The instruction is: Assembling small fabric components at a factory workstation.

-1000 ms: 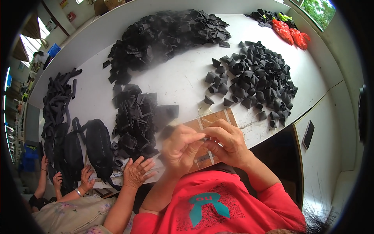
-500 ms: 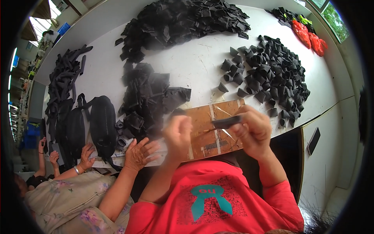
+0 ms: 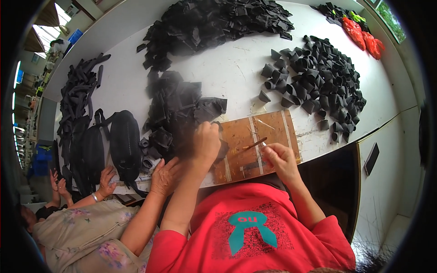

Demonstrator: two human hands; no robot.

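Note:
My left hand (image 3: pixel 207 142) is at the right edge of a heap of flat black fabric pieces (image 3: pixel 175 100). Its fingers curl away from view and are blurred, so any piece in them is hidden. One dark piece (image 3: pixel 223 151) shows beside it, over the left edge of a worn brown board (image 3: pixel 232 132). Over the board's right half, my right hand (image 3: pixel 281 160) has its fingers pinched together. What they hold, if anything, I cannot make out. A thin brown stick (image 3: pixel 255 144) lies aslant just by its fingertips; whether they touch is unclear.
Curled black pieces (image 3: pixel 323 77) form a pile at the right. More black pieces (image 3: pixel 227 20) cover the far side, and black strips (image 3: pixel 77 86) the left. Black bags (image 3: pixel 124 145) lie near a co-worker's hands (image 3: pixel 165 175). Red plastic bags (image 3: pixel 364 38) sit far right.
The black curled piece that was in my right hand is gone from it. My left hand has moved up and slightly right, to the flat black pieces. The view has shifted slightly.

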